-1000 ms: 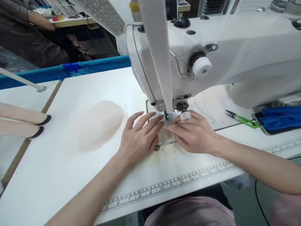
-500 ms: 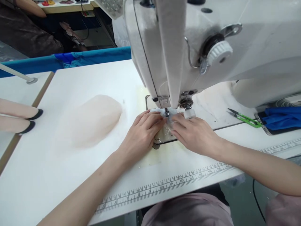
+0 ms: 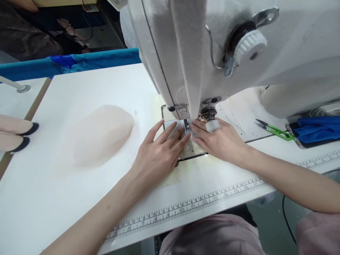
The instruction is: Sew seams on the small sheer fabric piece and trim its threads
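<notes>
My left hand (image 3: 156, 156) lies palm down with spread fingers, its fingertips just left of the presser foot (image 3: 186, 124). Opposite it, my right hand (image 3: 223, 140) rests with its fingers stretched toward the foot from the right, partly hidden behind the machine's white knob. A thin, whitish see-through material (image 3: 189, 131) shows at the foot between the fingertips; its outline is hard to make out. Above both hands stands the white sewing machine (image 3: 164, 46), and its shiny needle plate (image 3: 192, 151) lies under the fingers.
Left on the table lies a sheer beige fabric piece (image 3: 103, 131), with two beige tubes with black bands (image 3: 16, 132) farther left. Green thread snips (image 3: 277, 131) and a blue cloth (image 3: 318, 128) sit at right. A printed ruler (image 3: 183, 210) follows the front edge. Another person (image 3: 23, 32) is upper left.
My left fingers have spread apart and flattened by the foot, where they were closer together before. My right hand stays beside the foot. The whole view has shifted slightly.
</notes>
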A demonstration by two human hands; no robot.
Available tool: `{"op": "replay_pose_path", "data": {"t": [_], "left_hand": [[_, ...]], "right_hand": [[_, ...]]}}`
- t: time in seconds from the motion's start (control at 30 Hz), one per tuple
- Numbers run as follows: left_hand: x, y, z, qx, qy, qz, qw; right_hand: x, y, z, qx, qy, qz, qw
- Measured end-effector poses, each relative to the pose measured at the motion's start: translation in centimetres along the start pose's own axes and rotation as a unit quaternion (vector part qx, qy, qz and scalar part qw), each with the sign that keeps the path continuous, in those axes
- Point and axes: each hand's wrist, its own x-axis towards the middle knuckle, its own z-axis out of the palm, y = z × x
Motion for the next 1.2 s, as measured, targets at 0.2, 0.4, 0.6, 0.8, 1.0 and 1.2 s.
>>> {"op": "replay_pose_path", "data": {"t": [0.2, 0.4, 0.6, 0.8, 1.0, 1.2], "left_hand": [[0.0, 0.1, -0.2, 0.015, -0.002, 0.004, 1.000], [0.0, 0.1, 0.0, -0.002, 0.008, 0.001, 1.000], [-0.1, 0.1, 0.1, -0.034, 0.010, -0.017, 0.999], [-0.2, 0.3, 0.3, -0.026, 0.021, -0.023, 0.999], [-0.6, 0.4, 0.4, -0.012, 0.029, -0.016, 0.999], [-0.7, 0.5, 0.2, -0.010, 0.032, -0.024, 0.999]], "right_hand": [[0.1, 0.1, 0.2, -0.001, 0.003, -0.004, 1.000], [-0.1, 0.3, 0.3, -0.015, 0.014, -0.013, 1.000], [-0.2, 0.3, 0.3, -0.011, 0.021, -0.010, 1.000], [-0.4, 0.1, -0.2, 0.031, 0.054, -0.051, 0.997], [-0.7, -0.3, -0.6, 0.036, 0.063, -0.068, 0.995], [-0.7, -0.3, -0.9, 0.048, 0.050, -0.074, 0.995]]}}
